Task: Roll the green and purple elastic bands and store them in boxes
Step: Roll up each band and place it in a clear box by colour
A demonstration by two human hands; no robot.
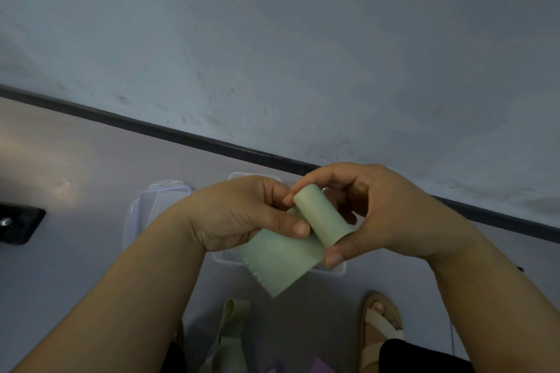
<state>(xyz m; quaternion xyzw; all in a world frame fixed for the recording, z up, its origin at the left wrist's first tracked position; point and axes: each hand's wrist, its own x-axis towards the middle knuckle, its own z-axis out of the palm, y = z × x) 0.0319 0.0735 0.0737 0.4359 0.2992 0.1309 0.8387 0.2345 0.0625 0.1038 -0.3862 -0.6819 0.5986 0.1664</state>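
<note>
Both grips, left hand (242,215) & right hand (381,215), pinch half-rolled green band (316,216).

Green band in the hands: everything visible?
The green band is pale, matte, rubbery-looking. One end is wound into a tight cylinder, tilted; the unrolled tail hangs down-left with faint lettering. The left hand pinches the tail beside the roll, the right hand grips the roll, held above a clear box.
</note>
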